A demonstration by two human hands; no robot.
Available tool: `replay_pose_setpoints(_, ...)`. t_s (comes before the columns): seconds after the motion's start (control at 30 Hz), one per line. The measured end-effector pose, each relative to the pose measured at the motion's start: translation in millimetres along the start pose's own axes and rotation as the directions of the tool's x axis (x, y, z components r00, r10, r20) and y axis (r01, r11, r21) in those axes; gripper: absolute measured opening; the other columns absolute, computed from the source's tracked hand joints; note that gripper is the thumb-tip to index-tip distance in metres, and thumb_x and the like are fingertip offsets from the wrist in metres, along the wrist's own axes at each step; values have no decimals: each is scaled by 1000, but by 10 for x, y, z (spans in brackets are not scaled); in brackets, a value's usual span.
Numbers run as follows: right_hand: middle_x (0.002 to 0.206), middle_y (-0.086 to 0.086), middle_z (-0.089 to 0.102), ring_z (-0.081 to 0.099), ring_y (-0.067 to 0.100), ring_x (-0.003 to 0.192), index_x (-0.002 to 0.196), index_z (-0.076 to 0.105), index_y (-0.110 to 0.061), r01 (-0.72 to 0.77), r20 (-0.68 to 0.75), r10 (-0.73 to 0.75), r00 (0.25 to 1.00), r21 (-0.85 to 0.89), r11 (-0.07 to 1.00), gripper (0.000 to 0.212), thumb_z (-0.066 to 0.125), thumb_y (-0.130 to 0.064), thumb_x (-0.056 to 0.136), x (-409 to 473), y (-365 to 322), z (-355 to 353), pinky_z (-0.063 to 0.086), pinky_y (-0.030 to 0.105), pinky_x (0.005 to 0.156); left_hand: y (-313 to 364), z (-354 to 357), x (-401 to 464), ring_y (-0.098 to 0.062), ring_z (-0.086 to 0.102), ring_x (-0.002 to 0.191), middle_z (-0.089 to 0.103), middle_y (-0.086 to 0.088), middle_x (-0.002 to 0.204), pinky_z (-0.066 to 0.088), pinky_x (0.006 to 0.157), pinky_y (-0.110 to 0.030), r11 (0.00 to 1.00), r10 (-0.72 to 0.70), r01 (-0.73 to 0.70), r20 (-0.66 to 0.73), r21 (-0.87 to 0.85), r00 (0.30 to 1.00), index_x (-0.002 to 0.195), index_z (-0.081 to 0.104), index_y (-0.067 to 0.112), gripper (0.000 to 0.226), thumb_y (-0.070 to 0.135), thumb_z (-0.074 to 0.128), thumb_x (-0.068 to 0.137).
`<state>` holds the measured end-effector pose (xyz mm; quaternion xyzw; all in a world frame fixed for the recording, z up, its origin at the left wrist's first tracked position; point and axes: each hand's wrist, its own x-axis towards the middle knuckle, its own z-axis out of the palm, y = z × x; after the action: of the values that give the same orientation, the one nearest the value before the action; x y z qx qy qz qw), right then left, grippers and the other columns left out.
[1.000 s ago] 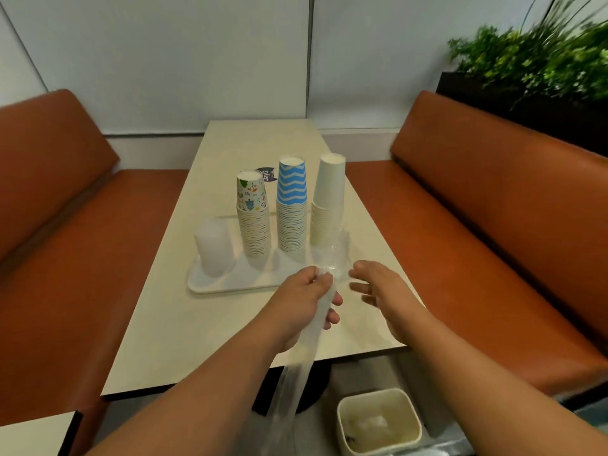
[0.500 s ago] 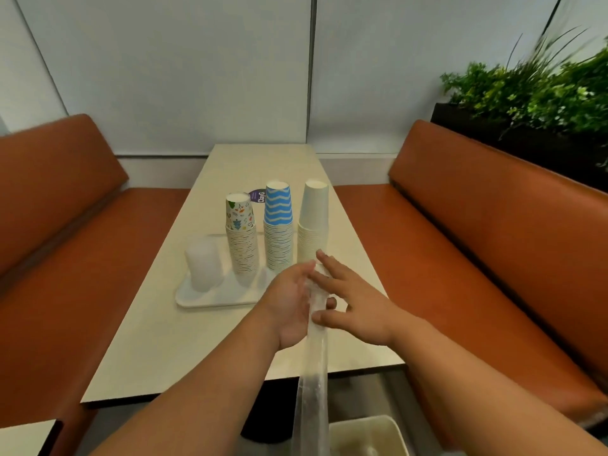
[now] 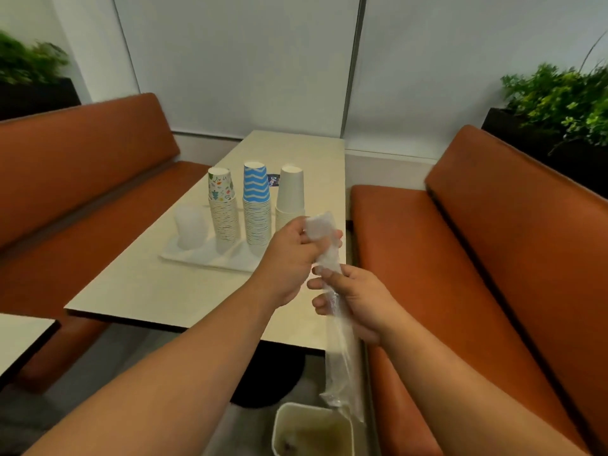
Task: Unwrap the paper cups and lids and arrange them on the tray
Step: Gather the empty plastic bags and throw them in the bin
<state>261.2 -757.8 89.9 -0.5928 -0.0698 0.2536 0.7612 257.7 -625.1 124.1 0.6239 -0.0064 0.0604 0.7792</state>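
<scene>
Over the table's [image 3: 171,284] near right corner, both hands grasp a clear plastic wrapper [image 3: 329,258]: left hand [image 3: 291,255] bunches its top end, right hand [image 3: 355,301] grips it lower, tail hanging toward a bin [image 3: 312,429] on the floor. On the white tray [image 3: 197,255]: lid stack [image 3: 190,227], patterned cups [image 3: 223,209], blue zigzag cups [image 3: 256,205], plain white cups [image 3: 290,195], all standing upside down in a row.

right hand [image 3: 357,299] now grips wrapper [image 3: 335,311] | left hand [image 3: 292,255] bunches top
</scene>
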Motion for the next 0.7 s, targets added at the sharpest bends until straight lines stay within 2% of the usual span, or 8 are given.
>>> replay_pose_setpoints(0.13,97,14,68,66,24,71,111,63,-6,-110,219,81,972,122,986,28,51,-28,97,-186,-75,-157,55,35,64,-9,108,-135,-17,66,88,72,-6,95,57,73,-27,864,205,-187,12,468,979,100,64,18,16,5,58,94)
replay_pose_setpoints(0.3,93,13,67,66,27,71,108,65,-4,-218,326,130,936,248,944,83,39,-78,77,-281,-183,-234,53,37,65,4,56,-238,2,54,101,69,8,112,39,86,-1,357,417,-525,372,772,829,100,75,13,28,-4,58,86)
replay_pose_setpoints(0.37,91,12,67,65,23,68,108,64,-6,-183,300,110,947,226,957,70,46,-68,81,-278,-199,-242,53,33,60,-5,11,-224,-6,55,103,70,2,114,40,87,-8,219,431,-609,484,762,761,99,77,11,30,0,55,83)
replay_pose_setpoints(0.43,89,9,67,64,19,65,111,62,-7,-159,274,104,956,185,970,45,55,-45,87,-268,-193,-243,53,30,57,19,-33,-196,-10,56,105,70,0,117,36,88,-7,177,361,-627,543,759,759,105,76,13,31,4,55,85)
replay_pose_setpoints(0.5,92,8,69,62,16,64,114,61,-4,-148,288,95,953,168,975,33,63,-26,89,-237,-162,-240,51,26,55,86,-92,-196,-8,58,109,68,4,122,35,93,-6,233,240,-567,518,790,821,114,74,18,31,7,60,88)
replay_pose_setpoints(0.57,100,11,71,60,14,61,117,60,-3,-124,278,77,958,158,980,28,60,-14,92,-189,-129,-203,50,24,52,167,-187,-236,-5,62,107,68,7,119,43,91,-9,511,161,-388,358,767,920,121,67,26,40,13,65,83)
replay_pose_setpoints(0.63,107,13,70,59,14,60,119,60,-3,-88,236,52,970,144,986,24,53,-12,99,-133,-103,-115,49,25,52,201,-286,-272,-9,67,99,69,3,114,52,86,-19,813,126,-194,159,549,979,118,65,24,45,15,58,75)
replay_pose_setpoints(0.7,107,13,69,60,15,62,122,60,-2,-38,215,14,977,109,993,29,54,-18,99,-77,-91,20,50,25,55,144,-371,-310,-19,69,93,71,-5,108,56,90,-40,896,75,-85,39,435,996,107,69,20,34,23,60,75)
